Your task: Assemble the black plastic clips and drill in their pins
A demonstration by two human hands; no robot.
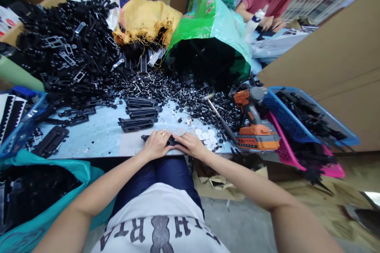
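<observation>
At the table's front edge, my left hand (158, 143) is closed over a long black plastic part (171, 141) lying on a flat pale board (127, 142). My right hand (190, 144) grips the same part from the other side, fingertips close to the left thumb. Most of the part is hidden under my fingers; its left tip sticks out. Just behind my hands lie several similar long black parts (138, 123) in a stack of rows. Thin white discs (209, 136) are scattered to the right of my right hand.
A hammer (221, 120) and an orange cordless drill (252, 122) lie right, beside a blue basket (311, 116) and a pink basket (289, 152). Behind are small black pieces with metal pins (178, 91), a green bag (208, 19) and a heap of black parts (68, 55). Another person's hands (271, 23) work beyond.
</observation>
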